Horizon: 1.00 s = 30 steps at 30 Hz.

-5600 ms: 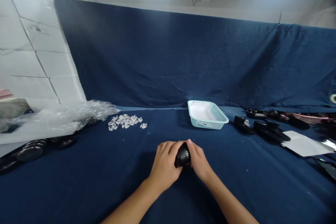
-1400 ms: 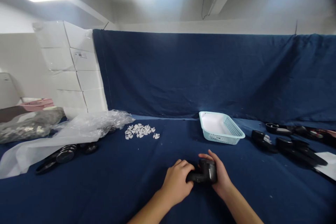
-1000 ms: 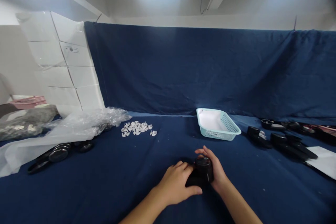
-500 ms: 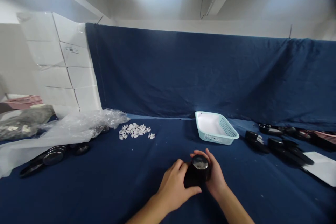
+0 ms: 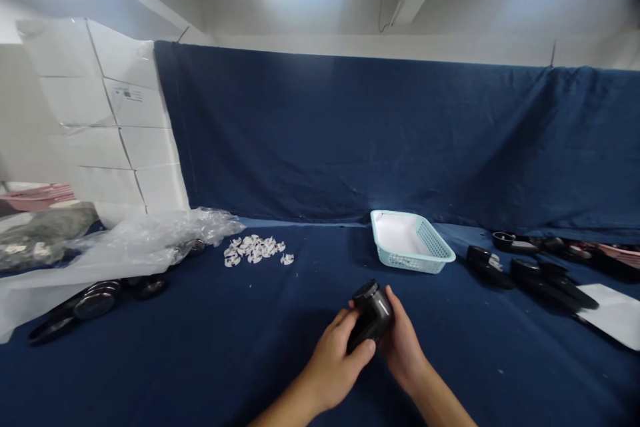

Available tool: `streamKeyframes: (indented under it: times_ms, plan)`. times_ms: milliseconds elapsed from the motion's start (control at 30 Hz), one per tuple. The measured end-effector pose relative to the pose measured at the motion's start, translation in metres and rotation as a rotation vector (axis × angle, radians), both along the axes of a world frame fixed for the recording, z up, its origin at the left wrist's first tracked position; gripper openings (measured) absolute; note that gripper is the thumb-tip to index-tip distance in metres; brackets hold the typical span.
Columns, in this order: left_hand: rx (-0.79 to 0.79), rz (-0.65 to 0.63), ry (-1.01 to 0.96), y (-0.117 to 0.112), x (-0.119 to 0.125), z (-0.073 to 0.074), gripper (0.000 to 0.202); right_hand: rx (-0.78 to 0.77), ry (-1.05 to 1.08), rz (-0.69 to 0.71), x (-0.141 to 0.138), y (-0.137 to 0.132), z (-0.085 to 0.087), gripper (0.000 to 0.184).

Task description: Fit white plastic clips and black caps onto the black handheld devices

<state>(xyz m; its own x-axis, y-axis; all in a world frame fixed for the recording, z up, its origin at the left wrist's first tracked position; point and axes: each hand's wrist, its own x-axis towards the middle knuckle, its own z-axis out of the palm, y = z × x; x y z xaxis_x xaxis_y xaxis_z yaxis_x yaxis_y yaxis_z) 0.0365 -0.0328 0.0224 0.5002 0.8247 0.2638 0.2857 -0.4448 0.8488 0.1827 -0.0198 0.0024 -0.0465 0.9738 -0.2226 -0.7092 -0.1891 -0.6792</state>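
Both of my hands hold one small black device (image 5: 371, 311) with a round head just above the blue cloth of the table (image 5: 210, 347). My left hand (image 5: 334, 359) grips its lower body from the left, thumb across the front. My right hand (image 5: 401, 341) cups it from the right and behind. The round head tilts up and to the left.
A pale green basket (image 5: 411, 241) stands behind the hands. A heap of small white pieces (image 5: 255, 249) lies at the back left, beside crumpled clear plastic (image 5: 115, 247) and black round parts (image 5: 90, 300). More black devices (image 5: 530, 270) and a white sheet (image 5: 613, 303) lie at right.
The black device has been turned in my hands: its round head faced up half a second ago and now tilts to the left. Both hands moved slightly left with it.
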Motion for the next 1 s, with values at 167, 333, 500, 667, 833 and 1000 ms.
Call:
streamKeyframes:
  times_ms: [167, 333, 500, 667, 833, 1000]
  plan:
    - [0.031, -0.011, 0.059, -0.0004, -0.0013, 0.0007, 0.055, -0.017, -0.028, -0.016, -0.0011, -0.0011, 0.0005, 0.044]
    - [0.069, 0.023, 0.091, -0.0017, -0.0007, 0.0, 0.052, -0.016, -0.049, -0.004, -0.0018, -0.002, -0.0001, 0.047]
    - [0.096, 0.059, 0.075, -0.003, 0.001, -0.0008, 0.047, 0.004, -0.042, 0.026, -0.0009, -0.0008, 0.0021, 0.051]
    - [0.099, 0.043, 0.022, -0.0026, 0.0024, 0.0023, 0.042, 0.034, -0.068, 0.031, -0.0003, -0.0009, 0.0013, 0.053]
    - [0.102, 0.021, -0.015, -0.002, 0.0043, 0.0047, 0.041, 0.065, -0.119, -0.001, 0.0006, -0.0017, 0.0018, 0.054]
    - [0.099, 0.023, -0.031, -0.002, 0.0055, 0.0054, 0.04, 0.128, -0.157, -0.017, 0.0005, -0.0024, 0.0036, 0.054]
